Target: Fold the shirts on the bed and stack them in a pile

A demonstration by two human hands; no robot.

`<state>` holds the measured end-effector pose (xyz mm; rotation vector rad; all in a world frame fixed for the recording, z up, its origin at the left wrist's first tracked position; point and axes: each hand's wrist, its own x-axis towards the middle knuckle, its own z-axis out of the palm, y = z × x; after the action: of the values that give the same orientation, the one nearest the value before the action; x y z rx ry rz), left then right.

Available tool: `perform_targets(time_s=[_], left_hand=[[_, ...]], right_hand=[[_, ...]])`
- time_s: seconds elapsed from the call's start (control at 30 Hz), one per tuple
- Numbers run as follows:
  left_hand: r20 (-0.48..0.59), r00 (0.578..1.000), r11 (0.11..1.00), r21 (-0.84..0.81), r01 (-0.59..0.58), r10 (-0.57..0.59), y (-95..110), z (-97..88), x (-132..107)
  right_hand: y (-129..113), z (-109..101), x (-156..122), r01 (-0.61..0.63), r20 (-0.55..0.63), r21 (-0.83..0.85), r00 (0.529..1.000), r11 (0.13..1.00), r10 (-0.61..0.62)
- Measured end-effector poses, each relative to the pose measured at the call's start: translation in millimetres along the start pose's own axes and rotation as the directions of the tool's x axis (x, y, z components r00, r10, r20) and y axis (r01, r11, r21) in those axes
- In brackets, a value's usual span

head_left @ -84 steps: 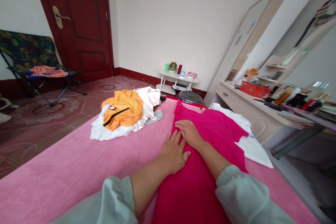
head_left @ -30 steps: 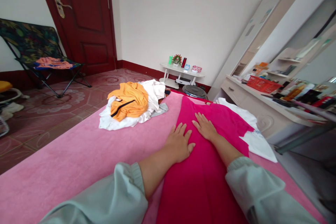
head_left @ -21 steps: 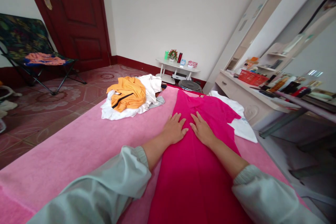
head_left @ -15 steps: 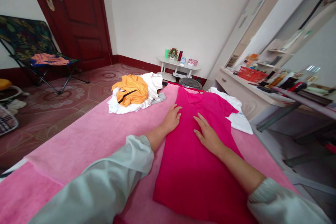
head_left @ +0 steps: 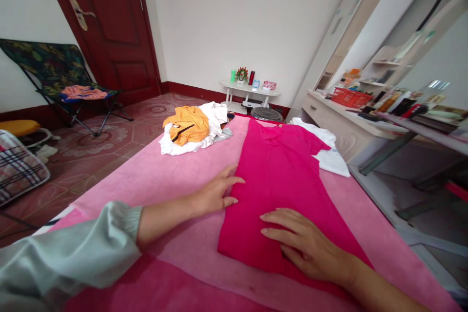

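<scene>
A hot-pink short-sleeved garment (head_left: 278, 180) lies spread on the pink bed cover (head_left: 146, 175), its collar end away from me. One sleeve sticks out to the right, while the left side runs straight with no sleeve showing. At that left edge is my left hand (head_left: 215, 190), open, fingertips on the cloth and fingers apart. My right hand (head_left: 307, 243) rests open over the lower part of the garment, fingers stretched toward the left. Partly under the garment's right side lies a white shirt (head_left: 332, 158).
A heap of clothes, orange (head_left: 188, 124) and white (head_left: 215, 114), sits at the bed's far left. On the right stands a dressing table with a red basket (head_left: 351, 97) and bottles. A folding chair (head_left: 47, 68), a red door (head_left: 106, 24) and a low white table (head_left: 234, 85) are farther off.
Both hands have come down the garment toward me; the left also moved left to its edge, and the right went from the upper middle to the lower part. My view shifted slightly.
</scene>
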<state>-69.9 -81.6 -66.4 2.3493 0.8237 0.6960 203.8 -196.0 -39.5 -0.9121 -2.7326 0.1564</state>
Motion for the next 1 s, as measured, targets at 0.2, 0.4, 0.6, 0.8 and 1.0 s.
perform_targets(time_s=[0.2,0.4,0.6,0.8,1.0], left_hand=[[0.258,0.956,0.99,-0.01,-0.143,0.14,48.1,-24.9,-40.5],[0.391,0.906,0.952,0.182,-0.247,0.161,68.7,-20.4,-46.3],[0.477,0.862,0.929,0.214,-0.302,0.171,88.1,-24.1,-29.8],[0.433,0.901,0.91,0.366,-0.193,0.018,93.4,-18.3,32.5],[-0.046,0.986,0.892,0.42,0.166,-0.162,47.1,34.9,116.0]], right_hand=[[-2.9,4.8,0.6,0.055,-0.098,0.067,0.994,0.996,-0.049],[-0.9,-0.6,-5.4,0.026,-0.197,0.08,0.98,0.996,-0.01],[-7.9,-1.8,-5.7,0.025,-0.124,0.095,0.992,0.995,-0.013],[-13.3,0.0,0.0,-0.017,-0.059,0.16,0.998,0.987,0.027],[-11.6,0.2,2.0,-0.038,-0.043,0.178,0.998,0.983,0.046]])
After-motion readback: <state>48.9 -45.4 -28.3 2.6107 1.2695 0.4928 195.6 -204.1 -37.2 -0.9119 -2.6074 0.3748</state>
